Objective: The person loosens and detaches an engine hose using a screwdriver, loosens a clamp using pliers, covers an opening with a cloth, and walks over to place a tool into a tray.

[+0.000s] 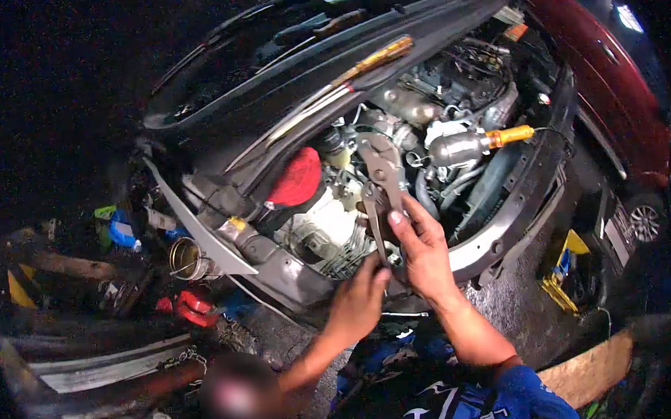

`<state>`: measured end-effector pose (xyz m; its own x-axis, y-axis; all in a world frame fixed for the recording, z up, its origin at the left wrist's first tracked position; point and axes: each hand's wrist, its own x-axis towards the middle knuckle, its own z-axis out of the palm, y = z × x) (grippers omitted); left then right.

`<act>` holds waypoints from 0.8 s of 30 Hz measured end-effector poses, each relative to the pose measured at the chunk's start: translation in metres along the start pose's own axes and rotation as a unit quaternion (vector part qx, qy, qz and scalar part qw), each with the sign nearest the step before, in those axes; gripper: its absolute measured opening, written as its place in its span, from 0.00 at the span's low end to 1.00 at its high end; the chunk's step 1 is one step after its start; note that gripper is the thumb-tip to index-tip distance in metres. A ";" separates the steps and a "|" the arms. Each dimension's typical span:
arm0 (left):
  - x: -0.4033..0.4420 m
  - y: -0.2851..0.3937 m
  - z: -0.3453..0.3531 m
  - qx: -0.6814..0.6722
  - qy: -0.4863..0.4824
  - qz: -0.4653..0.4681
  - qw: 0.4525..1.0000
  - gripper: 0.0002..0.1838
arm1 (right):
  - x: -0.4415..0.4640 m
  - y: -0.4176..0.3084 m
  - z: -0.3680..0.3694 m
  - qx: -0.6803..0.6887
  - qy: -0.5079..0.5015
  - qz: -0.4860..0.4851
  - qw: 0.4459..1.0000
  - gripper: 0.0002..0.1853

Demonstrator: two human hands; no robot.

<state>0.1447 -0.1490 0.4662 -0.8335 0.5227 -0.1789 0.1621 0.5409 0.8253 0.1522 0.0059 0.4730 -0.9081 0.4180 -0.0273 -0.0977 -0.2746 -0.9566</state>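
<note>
Over the front of an open engine bay, a pair of metal locking pliers [379,161] points its jaws away from me. My right hand [424,246] is wrapped round one handle, thumb on top. The fingers of my left hand [360,300] close on the end of the other handle, lower and to the left. Beneath the pliers lies the engine [325,225], brightly lit. A work lamp [455,149] with an orange handle rests on the engine to the right of the jaws. Left of the pliers is a red cloth [297,179].
The car's front crossmember [491,242] curves between me and the engine. A yellow-handled tool [372,60] lies near the windshield base. On the left are a metal can [186,258] and a red object [195,308]; at right, a yellow tray [559,292] and a red car panel [611,62].
</note>
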 end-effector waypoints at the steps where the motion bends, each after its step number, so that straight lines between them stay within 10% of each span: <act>1: 0.001 -0.003 0.004 -0.005 -0.009 0.015 1.000 0.26 | 0.008 -0.002 0.000 -0.065 -0.031 -0.010 0.997 0.24; 7: 0.001 0.000 -0.034 -0.018 -0.013 0.026 0.999 0.20 | 0.077 -0.083 0.031 -0.330 -0.171 -0.199 0.907 0.20; 10: -0.001 -0.011 -0.033 0.039 -0.044 0.048 0.997 0.22 | 0.153 -0.096 0.055 -0.505 -0.220 -0.438 0.710 0.16; 13: -0.010 -0.010 -0.028 0.072 -0.097 0.033 0.992 0.23 | 0.200 -0.118 0.091 -0.631 -0.314 -0.433 0.562 0.20; 17: -0.019 -0.038 -0.017 0.121 -0.111 0.132 0.977 0.24 | 0.246 -0.088 0.117 -0.638 -0.305 -0.461 0.537 0.21; 21: -0.022 -0.047 -0.023 0.082 -0.133 0.030 0.987 0.24 | 0.264 -0.072 0.122 -0.606 -0.330 -0.451 0.566 0.17; 24: -0.018 -0.048 -0.031 0.036 -0.138 0.023 0.990 0.23 | 0.245 -0.068 0.109 -0.609 -0.196 -0.603 0.476 0.16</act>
<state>0.1360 -0.2048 0.4463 -0.6509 0.7016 -0.2900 0.2416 0.5535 0.7970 -0.1081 0.0324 0.5626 -0.5213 -0.6234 0.5827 -0.5523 0.7670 0.3266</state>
